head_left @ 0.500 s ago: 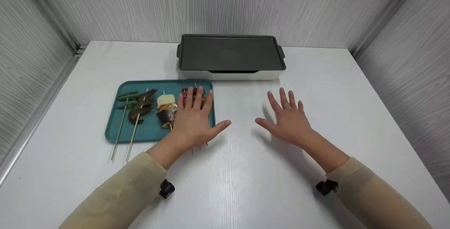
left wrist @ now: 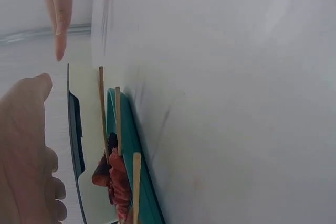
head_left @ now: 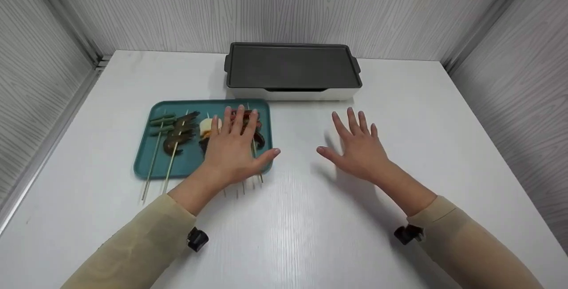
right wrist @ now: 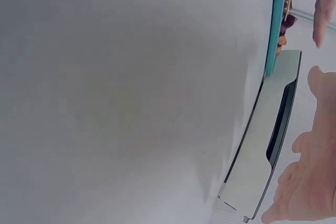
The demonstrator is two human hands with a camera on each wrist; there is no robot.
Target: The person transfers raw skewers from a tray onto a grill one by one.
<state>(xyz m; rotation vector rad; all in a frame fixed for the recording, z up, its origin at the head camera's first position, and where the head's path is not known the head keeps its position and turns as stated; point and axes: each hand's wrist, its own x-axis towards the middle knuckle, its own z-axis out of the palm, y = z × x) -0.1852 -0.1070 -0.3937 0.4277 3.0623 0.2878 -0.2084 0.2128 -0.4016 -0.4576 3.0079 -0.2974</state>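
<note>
My left hand (head_left: 230, 153) hovers over the right half of a teal tray (head_left: 191, 164), fingers spread and palm down, holding nothing. On the tray lie several food skewers: green pieces (head_left: 162, 120) at the left end, then shrimp (head_left: 177, 140), then a pale white chunk (head_left: 208, 127) partly covered by the hand, and reddish pieces (head_left: 262, 124) on the right. Wooden sticks (head_left: 151, 169) stick out over the tray's near edge. My right hand (head_left: 364, 153) is held above the white table to the right of the tray, its fingers also spread and nothing in it.
Behind the tray stands a dark flat griddle (head_left: 293, 67) on a white base (head_left: 337, 95), close to the back wall. Grey wood-grain panels (head_left: 284, 9) enclose the white table (head_left: 310, 235) at the back and both sides. A small black device (head_left: 197, 239) hangs at the left sleeve.
My left hand has shifted a little left over the tray, uncovering more of the reddish skewers and covering more of the middle ones. The right hand has drifted slightly left and up.
</note>
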